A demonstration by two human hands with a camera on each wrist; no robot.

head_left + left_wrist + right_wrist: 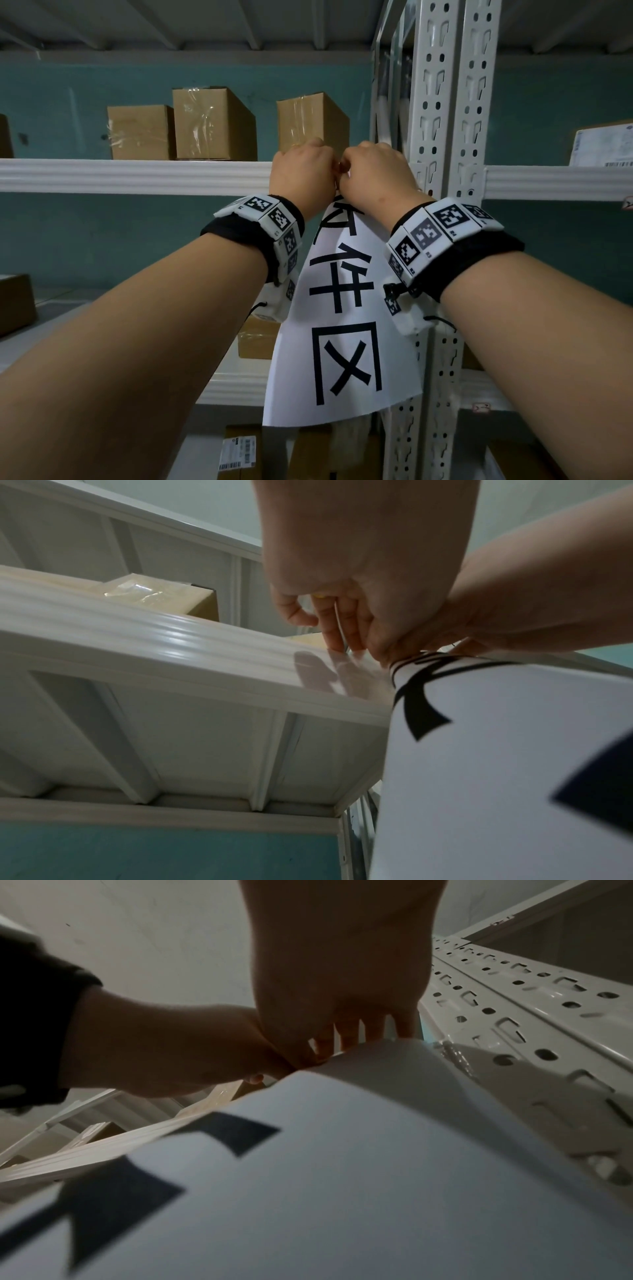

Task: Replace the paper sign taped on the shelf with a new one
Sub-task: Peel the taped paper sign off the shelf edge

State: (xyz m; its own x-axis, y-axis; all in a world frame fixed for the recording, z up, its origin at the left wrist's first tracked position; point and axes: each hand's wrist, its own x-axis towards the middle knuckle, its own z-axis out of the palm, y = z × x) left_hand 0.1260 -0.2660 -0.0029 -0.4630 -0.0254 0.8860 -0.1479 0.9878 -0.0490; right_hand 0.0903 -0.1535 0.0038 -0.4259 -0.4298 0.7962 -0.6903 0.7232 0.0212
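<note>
The paper sign (pixel 346 329) is a white sheet with bold black characters, bowed outward, hanging down from both hands at the shelf beam (pixel 137 174) beside the perforated upright (pixel 442 102). The left hand (pixel 301 174) and right hand (pixel 373 171) meet knuckle to knuckle, fingers curled, pinching its top edge. Taped cardboard boxes (pixel 212 123) stand on the shelf behind the grip. Only the right wrist view shows right fingers (pixel 346 1037) behind the sheet
</note>
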